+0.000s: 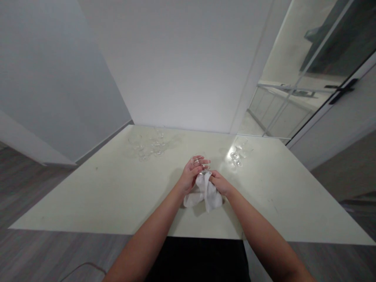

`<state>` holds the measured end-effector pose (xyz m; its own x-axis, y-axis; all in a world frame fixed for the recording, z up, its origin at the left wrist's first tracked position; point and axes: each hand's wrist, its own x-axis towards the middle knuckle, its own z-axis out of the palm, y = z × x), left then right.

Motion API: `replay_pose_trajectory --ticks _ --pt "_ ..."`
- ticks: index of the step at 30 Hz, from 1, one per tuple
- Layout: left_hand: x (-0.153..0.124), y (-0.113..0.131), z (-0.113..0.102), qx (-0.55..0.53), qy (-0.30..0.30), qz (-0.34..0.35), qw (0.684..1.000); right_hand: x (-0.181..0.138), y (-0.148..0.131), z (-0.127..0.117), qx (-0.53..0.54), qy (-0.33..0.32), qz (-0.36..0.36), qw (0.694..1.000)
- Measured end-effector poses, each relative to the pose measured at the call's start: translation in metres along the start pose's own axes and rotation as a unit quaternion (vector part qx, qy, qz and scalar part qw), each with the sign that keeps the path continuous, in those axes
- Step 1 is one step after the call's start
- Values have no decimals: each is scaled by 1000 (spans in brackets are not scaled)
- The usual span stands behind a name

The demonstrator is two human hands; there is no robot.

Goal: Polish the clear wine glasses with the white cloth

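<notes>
A clear stemmed glass (pixel 205 166) is in my left hand (pixel 189 174), whose fingers wrap round its bowl from the left. The glass is tilted, and its lower end goes into a white cloth (pixel 213 197). My right hand (pixel 219 181) pinches that cloth against the lower part of the glass. Folds of the cloth hang down between my wrists, over the near middle of the table. The stem and foot of the glass are hidden by the cloth.
Several clear stemmed glasses (pixel 158 147) are grouped at the back left of the pale table (pixel 96 196). More glasses (pixel 236 154) stand at the back right, beside a bright reflection. A white wall (pixel 182 78) borders the back edge; a glass-panelled partition and a door handle (pixel 343 91) are at right.
</notes>
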<state>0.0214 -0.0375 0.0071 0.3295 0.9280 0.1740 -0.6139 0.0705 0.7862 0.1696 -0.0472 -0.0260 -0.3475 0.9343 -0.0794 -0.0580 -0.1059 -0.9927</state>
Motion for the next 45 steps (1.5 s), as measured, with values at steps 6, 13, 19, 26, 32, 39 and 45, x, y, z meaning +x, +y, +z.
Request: replay_pose_trajectory --ticks 6,13,19,26,32,39,45 --pt "-2 5 2 12 -46 -6 999 0 12 -6 39 33 30 998" --pt "0 2 6 115 24 123 986 11 0 -1 114 107 1 988" --pt "-8 -3 15 263 -8 220 939 13 -3 4 178 104 12 978" --pt "-3 -6 7 222 4 237 946 13 -1 1 139 155 42 977" --pt "4 -3 -2 126 58 216 967 18 2 1 157 200 88 963" --pt "8 -1 -7 42 104 226 968 15 -7 -4 307 138 95 937" --pt "8 -2 -8 95 119 235 960 12 -10 2 255 97 22 962"
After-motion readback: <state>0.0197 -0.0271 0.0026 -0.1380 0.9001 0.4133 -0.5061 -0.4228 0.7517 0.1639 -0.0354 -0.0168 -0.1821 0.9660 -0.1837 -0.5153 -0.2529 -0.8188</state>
